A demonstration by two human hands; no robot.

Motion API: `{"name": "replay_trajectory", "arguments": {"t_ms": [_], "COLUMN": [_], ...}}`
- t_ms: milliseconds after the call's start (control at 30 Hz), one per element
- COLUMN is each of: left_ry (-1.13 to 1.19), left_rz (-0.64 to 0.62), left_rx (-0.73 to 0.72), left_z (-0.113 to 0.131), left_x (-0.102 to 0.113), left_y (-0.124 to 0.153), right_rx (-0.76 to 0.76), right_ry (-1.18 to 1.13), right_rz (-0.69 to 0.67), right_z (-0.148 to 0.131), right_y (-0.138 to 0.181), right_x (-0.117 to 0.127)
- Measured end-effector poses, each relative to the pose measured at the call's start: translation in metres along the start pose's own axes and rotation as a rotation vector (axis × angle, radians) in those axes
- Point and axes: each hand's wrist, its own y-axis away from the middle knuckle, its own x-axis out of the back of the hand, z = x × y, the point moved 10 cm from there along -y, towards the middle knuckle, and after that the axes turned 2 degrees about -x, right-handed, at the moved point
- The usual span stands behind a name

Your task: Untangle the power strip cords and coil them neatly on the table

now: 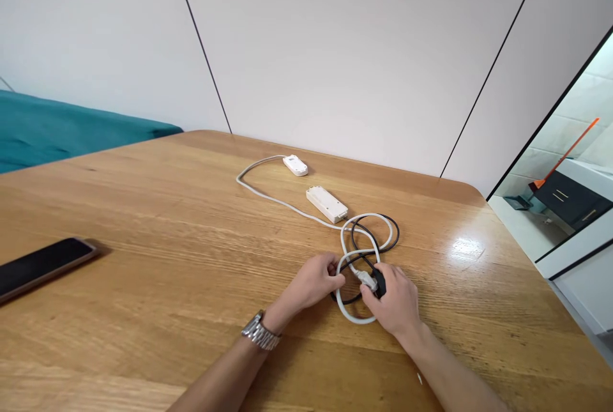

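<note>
My left hand (315, 282), with a metal watch on its wrist, pinches a loop of the white cable (266, 195) near the middle of the wooden table (143, 310). My right hand (395, 302) grips a white plug and a black plug (379, 282) where the white cable and a black cable (389, 247) cross in tangled loops. The white cable runs back to a small white block (295, 165). A longer white power strip (327, 203) lies just beyond the loops.
A dark phone (41, 266) lies face up near the table's left edge. A teal sofa (57, 131) stands behind the table at the left. White wall panels close the back. At the right an opening shows a tiled room with an orange-handled tool.
</note>
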Motion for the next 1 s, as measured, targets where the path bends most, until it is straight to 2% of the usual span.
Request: {"name": "replay_trajectory", "arguments": {"t_ms": [167,267,367,500,633,733,833,933,1000], "left_ry": [0.283,0.318,0.270,0.156,-0.042,-0.176,-0.222,-0.136,-0.063], "left_rz": [-0.076,-0.089,-0.070,-0.029,-0.093,-0.115,0.005,0.283,0.387], "left_rx": [-0.164,-0.261,-0.341,-0.431,-0.465,-0.511,-0.560,-0.496,-0.446], "left_z": [0.030,0.052,0.066,0.073,0.074,0.076,0.078,0.068,0.056], "left_x": [-0.020,-0.025,-0.024,-0.020,-0.031,-0.037,-0.027,0.005,0.022], "left_y": [0.011,0.022,0.030,0.035,0.038,0.042,0.042,0.035,0.027], "right_rx": [0.002,0.030,0.088,0.124,0.105,0.118,0.139,0.154,0.175], "right_ry": [-0.086,-0.164,-0.259,-0.456,-0.628,-0.661,-0.631,-0.593,-0.565], "right_rz": [0.073,0.054,0.022,-0.051,-0.102,-0.079,-0.046,-0.048,-0.047], "right_z": [0.007,0.005,0.001,0.000,0.001,-0.003,-0.005,-0.006,-0.007], "right_y": [-0.003,-0.002,0.000,0.002,-0.002,-0.006,-0.008,-0.006,-0.005], "right_x": [0.005,0.001,0.000,0.002,0.005,0.008,0.011,0.010,0.010]}}
